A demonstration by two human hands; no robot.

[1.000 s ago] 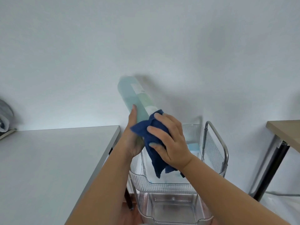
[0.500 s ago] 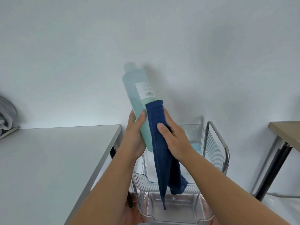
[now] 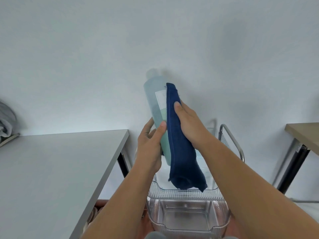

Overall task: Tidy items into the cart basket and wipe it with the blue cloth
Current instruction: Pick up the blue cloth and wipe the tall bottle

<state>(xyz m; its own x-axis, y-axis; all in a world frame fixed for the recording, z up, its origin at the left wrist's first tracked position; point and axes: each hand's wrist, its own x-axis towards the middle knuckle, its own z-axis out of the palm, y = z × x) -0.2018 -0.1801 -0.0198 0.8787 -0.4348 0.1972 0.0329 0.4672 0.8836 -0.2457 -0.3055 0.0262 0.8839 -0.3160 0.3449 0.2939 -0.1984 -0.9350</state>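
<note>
I hold a tall, pale blue-green bottle (image 3: 156,116) up in front of a plain white wall, tilted so its capped top leans up and to my left. My left hand (image 3: 149,149) grips the lower half of the bottle, thumb across its front and fingers curled behind. My right hand (image 3: 188,118) presses the blue cloth (image 3: 181,149) against the bottle's right side, thumb on the front of the cloth; the fingers behind it are hidden, so I cannot tell how tightly they close. The cloth covers part of a white label and hangs down past the bottle's base in a loose fold.

Directly below my hands stands the cart (image 3: 231,140), with a metal handle at its right and clear ribbed baskets (image 3: 186,192) stacked one above another. The lower basket looks bare; the upper one is mostly hidden behind the cloth. A grey table (image 3: 60,161) sits to my left and the corner of a wooden one (image 3: 303,133) to my right.

I judge this as the wiping step, done on the bottle before it goes in. Next, I would need to draw the cloth along the bottle, keep my left grip firm so it does not slip, then lower it upright into the basket beneath.
</note>
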